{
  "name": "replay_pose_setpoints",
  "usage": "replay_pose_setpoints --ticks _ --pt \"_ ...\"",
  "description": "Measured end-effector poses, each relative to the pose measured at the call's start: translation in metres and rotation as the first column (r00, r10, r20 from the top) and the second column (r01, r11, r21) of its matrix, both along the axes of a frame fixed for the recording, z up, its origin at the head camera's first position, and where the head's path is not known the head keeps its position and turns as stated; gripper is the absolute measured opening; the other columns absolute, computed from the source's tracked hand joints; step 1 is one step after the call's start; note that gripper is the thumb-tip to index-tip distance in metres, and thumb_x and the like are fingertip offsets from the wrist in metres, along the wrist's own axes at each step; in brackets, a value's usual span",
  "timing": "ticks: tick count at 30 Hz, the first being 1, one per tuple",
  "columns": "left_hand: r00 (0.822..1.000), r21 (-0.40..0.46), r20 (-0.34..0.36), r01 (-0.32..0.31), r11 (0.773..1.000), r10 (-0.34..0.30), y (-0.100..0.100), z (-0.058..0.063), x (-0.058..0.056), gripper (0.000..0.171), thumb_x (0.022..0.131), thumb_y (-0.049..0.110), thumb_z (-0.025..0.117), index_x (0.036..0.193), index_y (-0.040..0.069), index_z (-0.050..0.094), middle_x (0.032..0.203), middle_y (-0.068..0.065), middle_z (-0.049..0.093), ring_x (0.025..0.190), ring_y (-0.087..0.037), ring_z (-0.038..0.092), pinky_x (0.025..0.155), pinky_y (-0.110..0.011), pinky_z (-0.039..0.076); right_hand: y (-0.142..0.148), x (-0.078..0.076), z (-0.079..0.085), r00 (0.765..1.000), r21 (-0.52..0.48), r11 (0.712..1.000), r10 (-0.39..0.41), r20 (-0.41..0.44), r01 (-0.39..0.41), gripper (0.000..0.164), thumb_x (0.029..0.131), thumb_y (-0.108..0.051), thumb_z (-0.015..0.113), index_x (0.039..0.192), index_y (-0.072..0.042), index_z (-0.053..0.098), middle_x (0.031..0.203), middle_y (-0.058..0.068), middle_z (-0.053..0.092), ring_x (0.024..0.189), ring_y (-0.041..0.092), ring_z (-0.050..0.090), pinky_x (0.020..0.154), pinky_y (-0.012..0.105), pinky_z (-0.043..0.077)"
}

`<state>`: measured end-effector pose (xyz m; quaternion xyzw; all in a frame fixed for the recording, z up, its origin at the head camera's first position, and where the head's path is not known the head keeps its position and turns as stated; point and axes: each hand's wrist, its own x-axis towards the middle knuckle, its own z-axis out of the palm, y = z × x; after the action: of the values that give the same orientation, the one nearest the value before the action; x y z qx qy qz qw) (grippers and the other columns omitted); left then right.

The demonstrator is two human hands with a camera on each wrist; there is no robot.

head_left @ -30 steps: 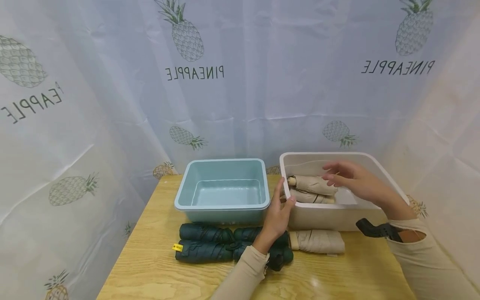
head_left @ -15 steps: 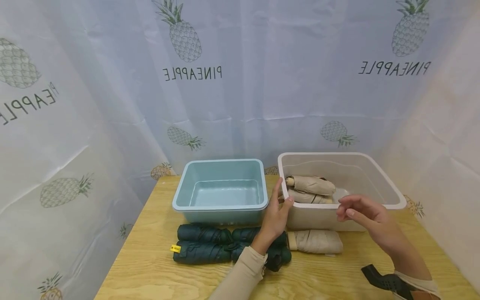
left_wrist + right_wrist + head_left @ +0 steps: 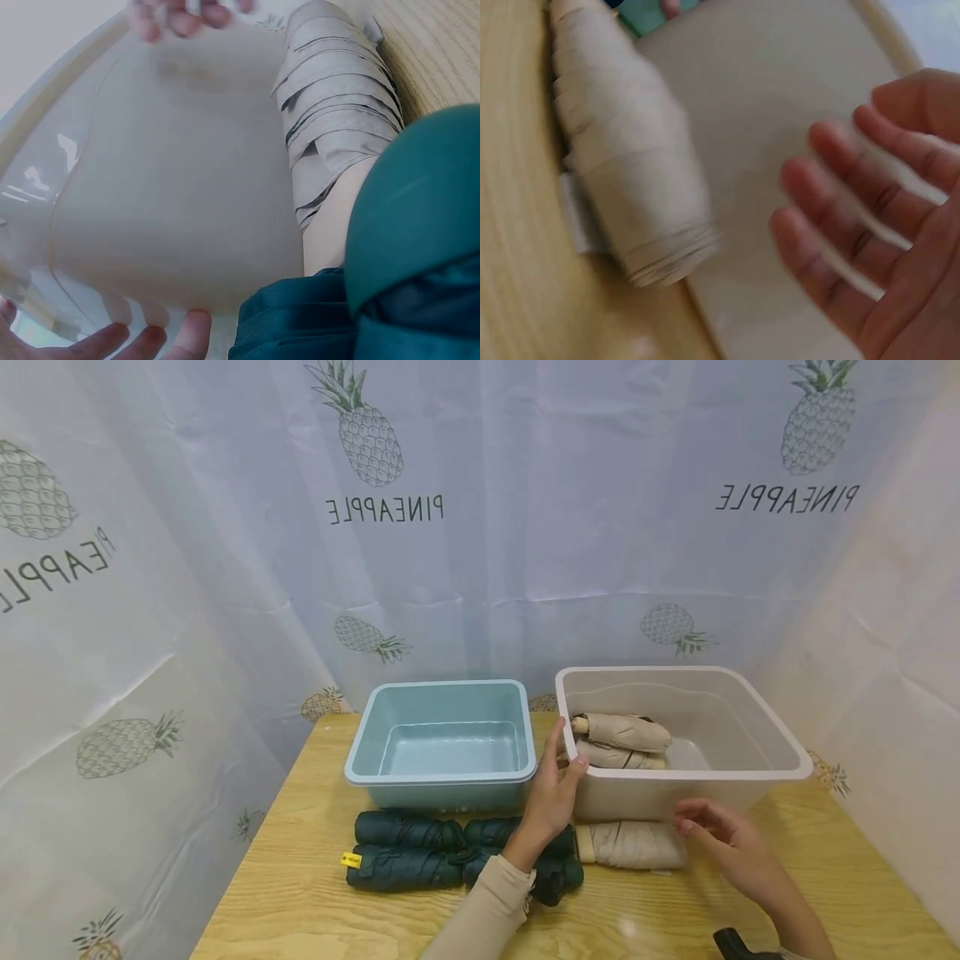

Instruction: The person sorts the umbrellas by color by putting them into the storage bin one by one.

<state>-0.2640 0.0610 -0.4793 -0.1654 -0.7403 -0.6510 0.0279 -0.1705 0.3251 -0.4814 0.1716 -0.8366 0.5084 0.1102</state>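
Note:
My left hand (image 3: 551,797) rests against the front left corner of the off-white bin (image 3: 630,795), its fingers along the side and its thumb at the rim. Below that bin's front wall, a rolled beige folding umbrella (image 3: 633,845) lies on the table. My right hand (image 3: 731,852) is at this umbrella's right end in the head view, holding nothing. In the right wrist view, its spread, slightly bent fingers (image 3: 832,202) stand apart from the umbrella. Inside the bin, at its left, beige folded umbrellas (image 3: 626,732) lie stacked.
Several dark green folded umbrellas (image 3: 405,868) lie in two rows on the wooden table (image 3: 300,910), partly behind my left forearm. A light blue bin (image 3: 442,777) stands left of the off-white one. A pineapple-print curtain (image 3: 487,568) hangs behind the table.
My right hand has come out of the off-white bin and moved down over its front rim to the beige umbrella on the table. My left hand stays at the bin's corner.

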Motion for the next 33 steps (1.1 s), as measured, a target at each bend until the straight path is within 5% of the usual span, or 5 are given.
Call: replay_pose_setpoints --ticks 5,11,19,25,33 --pt "1.000 0.003 -0.013 0.005 1.000 -0.005 0.000 -0.001 -0.001 0.066 0.102 0.047 0.050 0.162 0.043 0.021 0.149 -0.011 0.052 0.126 -0.029 0.060 0.092 -0.044 0.056 0.004 0.000 -0.014 0.993 0.161 0.984 -0.086 0.086 0.071 0.026 0.101 -0.007 0.060 0.126 -0.001 0.063 0.115 -0.004 0.070 0.100 -0.007 0.061 0.078 0.021 0.053" --pt "1.000 0.008 -0.020 0.000 1.000 0.001 -0.001 0.000 -0.002 0.067 0.102 0.048 0.050 0.162 0.042 0.021 0.151 -0.011 0.051 0.126 -0.030 0.060 0.092 -0.044 0.056 0.008 -0.003 -0.024 0.984 0.213 0.977 -0.061 0.169 0.024 0.039 0.101 -0.012 0.062 0.138 0.001 0.056 0.127 0.019 0.062 0.102 -0.009 0.057 0.079 0.024 0.055" --pt "1.000 0.019 -0.016 0.010 1.000 -0.009 0.000 0.001 -0.004 0.066 0.103 0.047 0.049 0.162 0.043 0.020 0.153 -0.009 0.048 0.128 -0.031 0.059 0.093 -0.044 0.055 0.009 -0.004 -0.026 0.985 0.268 0.963 -0.075 0.157 0.030 0.045 0.099 -0.015 0.066 0.140 -0.001 0.055 0.133 0.024 0.060 0.102 0.000 0.063 0.080 0.025 0.055" --pt "1.000 0.026 -0.017 0.019 0.999 -0.019 -0.001 0.000 -0.003 0.066 0.104 0.045 0.049 0.163 0.042 0.020 0.154 -0.010 0.047 0.129 -0.033 0.059 0.095 -0.045 0.055 0.007 -0.006 -0.035 0.994 0.224 0.975 -0.031 0.109 0.005 0.052 0.089 -0.012 0.077 0.135 0.002 0.057 0.126 0.020 0.057 0.097 -0.004 0.060 0.077 0.024 0.055" --pt "1.000 0.016 -0.012 0.030 0.999 -0.029 -0.001 -0.002 -0.002 0.066 0.103 0.046 0.050 0.161 0.046 0.019 0.153 -0.012 0.049 0.130 -0.032 0.060 0.096 -0.045 0.054 0.007 -0.006 -0.051 0.980 0.111 0.981 0.144 0.137 -0.160 0.063 0.086 -0.007 0.080 0.140 0.006 0.049 0.132 0.024 0.053 0.111 -0.006 0.059 0.084 0.018 0.053"
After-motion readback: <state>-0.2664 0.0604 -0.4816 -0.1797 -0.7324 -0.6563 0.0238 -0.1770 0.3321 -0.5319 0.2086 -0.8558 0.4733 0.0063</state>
